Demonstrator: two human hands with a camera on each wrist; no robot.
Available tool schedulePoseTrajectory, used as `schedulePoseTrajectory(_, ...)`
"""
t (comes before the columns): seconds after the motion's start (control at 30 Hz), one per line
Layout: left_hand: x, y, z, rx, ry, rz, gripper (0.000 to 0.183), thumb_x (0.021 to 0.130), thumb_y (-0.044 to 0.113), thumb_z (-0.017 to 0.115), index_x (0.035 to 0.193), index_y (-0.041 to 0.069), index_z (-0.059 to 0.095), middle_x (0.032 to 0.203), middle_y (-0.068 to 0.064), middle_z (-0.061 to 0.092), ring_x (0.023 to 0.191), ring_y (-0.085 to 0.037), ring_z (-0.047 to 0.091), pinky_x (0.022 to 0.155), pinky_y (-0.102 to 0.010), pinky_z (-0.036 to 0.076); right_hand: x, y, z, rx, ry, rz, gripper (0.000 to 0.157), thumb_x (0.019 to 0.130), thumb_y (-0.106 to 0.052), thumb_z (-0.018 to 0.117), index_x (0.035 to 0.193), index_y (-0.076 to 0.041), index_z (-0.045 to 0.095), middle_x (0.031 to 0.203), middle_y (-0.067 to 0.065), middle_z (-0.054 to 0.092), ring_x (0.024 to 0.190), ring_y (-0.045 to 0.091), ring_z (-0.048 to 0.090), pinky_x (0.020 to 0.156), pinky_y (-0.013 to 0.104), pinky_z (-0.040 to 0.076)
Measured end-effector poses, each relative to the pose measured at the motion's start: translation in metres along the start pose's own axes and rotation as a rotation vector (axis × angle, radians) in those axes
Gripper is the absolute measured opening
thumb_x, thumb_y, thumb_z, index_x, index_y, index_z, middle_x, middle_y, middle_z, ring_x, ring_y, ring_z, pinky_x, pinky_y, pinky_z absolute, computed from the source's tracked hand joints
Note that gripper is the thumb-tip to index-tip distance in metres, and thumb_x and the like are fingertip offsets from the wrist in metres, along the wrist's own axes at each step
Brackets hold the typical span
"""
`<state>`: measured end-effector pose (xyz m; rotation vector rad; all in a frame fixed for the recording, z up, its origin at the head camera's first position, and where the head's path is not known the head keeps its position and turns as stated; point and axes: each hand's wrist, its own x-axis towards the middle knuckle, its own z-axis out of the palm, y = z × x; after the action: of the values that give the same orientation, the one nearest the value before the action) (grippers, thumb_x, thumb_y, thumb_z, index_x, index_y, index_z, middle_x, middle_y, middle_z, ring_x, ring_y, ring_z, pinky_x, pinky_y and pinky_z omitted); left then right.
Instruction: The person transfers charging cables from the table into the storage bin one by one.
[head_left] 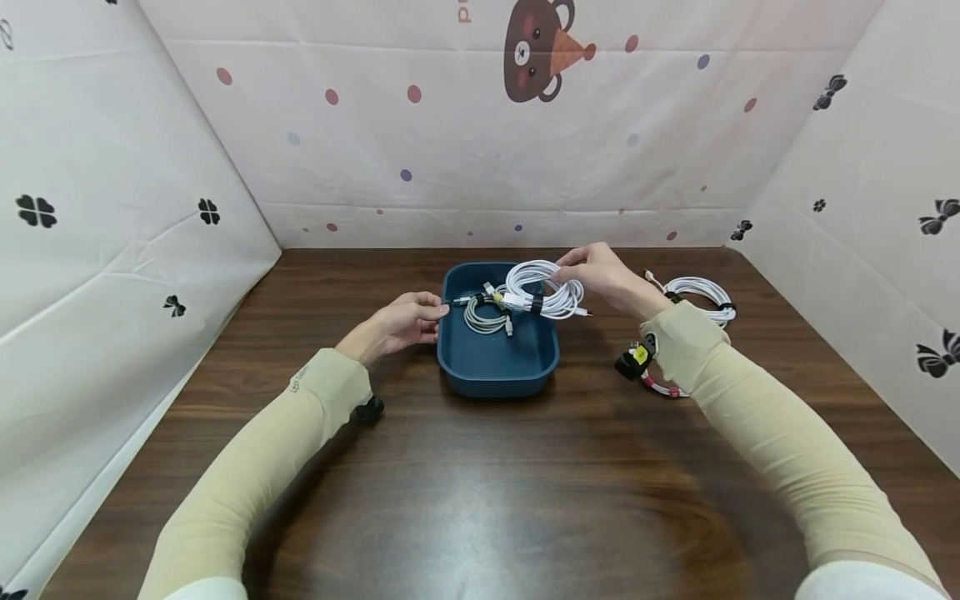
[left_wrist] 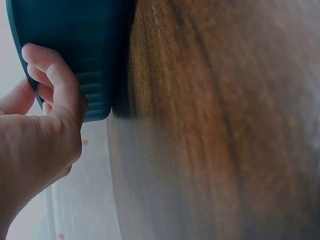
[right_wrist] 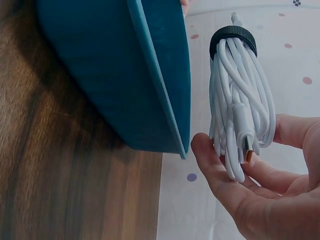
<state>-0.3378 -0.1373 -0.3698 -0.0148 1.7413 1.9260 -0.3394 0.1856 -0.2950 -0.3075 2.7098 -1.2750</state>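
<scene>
A dark blue plastic bin (head_left: 497,387) stands at the middle back of the table. Its left rim is pinched by my left hand (head_left: 405,325), thumb on one side of the wall and fingers on the other in the left wrist view. With my right hand (head_left: 606,277) I grip a coiled white cable (right_wrist: 241,90), held over the bin's right rim. A black strap (right_wrist: 234,39) binds that coil, and a plug with an orange tip hangs near my fingers. Inside the bin lies a smaller coiled greyish cable (head_left: 482,327), partly overlapped by the white coil in the head view.
Another coiled white cable (head_left: 705,289) lies on the table to the right, behind my right forearm. Nearer, a cable with red bands (head_left: 663,389) is partly hidden by the sleeve. White patterned sheets (head_left: 390,142) rise at the back and both sides.
</scene>
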Motion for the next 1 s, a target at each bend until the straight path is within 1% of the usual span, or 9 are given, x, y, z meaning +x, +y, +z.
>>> schedulePoseTrajectory(0.13,-0.001,0.0,-0.001,-0.001,-0.002,0.001,0.009,0.099,0.013,0.054,0.104,0.01,0.048,0.093,-0.009,0.052,0.082,-0.022,0.048,0.073,-0.031,0.051,0.001,-0.003,0.004,0.003,-0.012,0.0,0.03,0.09,-0.018,0.065,0.114,0.0,0.066,0.11,0.014,0.063,0.094,0.018,0.052,0.075,0.027,0.044)
schedulePoseTrajectory(0.23,-0.002,0.0,-0.001,0.002,-0.004,0.003,0.009,0.099,0.013,0.054,0.104,0.01,0.048,0.093,-0.008,0.053,0.082,-0.022,0.049,0.073,-0.031,0.051,0.002,-0.006,0.007,0.009,-0.02,-0.001,0.031,0.089,-0.017,0.066,0.115,0.0,0.065,0.113,0.015,0.061,0.099,0.02,0.05,0.078,0.028,0.043)
schedulePoseTrajectory(0.37,-0.002,0.001,0.0,0.005,-0.004,0.002,0.009,0.099,0.014,0.054,0.104,0.011,0.047,0.093,-0.008,0.053,0.083,-0.022,0.049,0.073,-0.031,0.051,0.003,-0.009,0.011,0.005,-0.027,-0.001,0.031,0.09,-0.017,0.066,0.116,-0.001,0.065,0.114,0.016,0.061,0.101,0.022,0.05,0.08,0.03,0.042)
schedulePoseTrajectory(0.6,0.0,0.0,0.001,0.002,0.003,-0.001,0.009,0.099,0.013,0.053,0.105,0.011,0.047,0.095,-0.009,0.052,0.083,-0.022,0.048,0.071,-0.03,0.051,0.004,-0.015,0.018,-0.002,-0.04,0.004,0.028,0.09,-0.017,0.066,0.114,-0.002,0.066,0.11,0.015,0.063,0.094,0.02,0.053,0.075,0.027,0.045)
schedulePoseTrajectory(0.8,0.0,0.0,0.001,-0.003,0.001,0.002,0.009,0.099,0.014,0.054,0.105,0.01,0.048,0.094,-0.009,0.051,0.08,-0.02,0.049,0.069,-0.029,0.052,0.003,-0.019,0.023,-0.021,-0.049,-0.012,0.03,0.09,-0.017,0.066,0.114,-0.001,0.066,0.111,0.016,0.062,0.095,0.021,0.052,0.076,0.027,0.044)
schedulePoseTrajectory(1.0,-0.001,0.001,0.0,-0.004,-0.014,0.01,0.01,0.099,0.013,0.053,0.105,0.01,0.046,0.091,-0.008,0.052,0.076,-0.018,0.05,0.068,-0.029,0.051,0.004,-0.021,0.029,-0.028,-0.046,-0.029,0.029,0.089,-0.018,0.067,0.112,0.0,0.066,0.105,0.015,0.064,0.086,0.019,0.054,0.071,0.026,0.046)
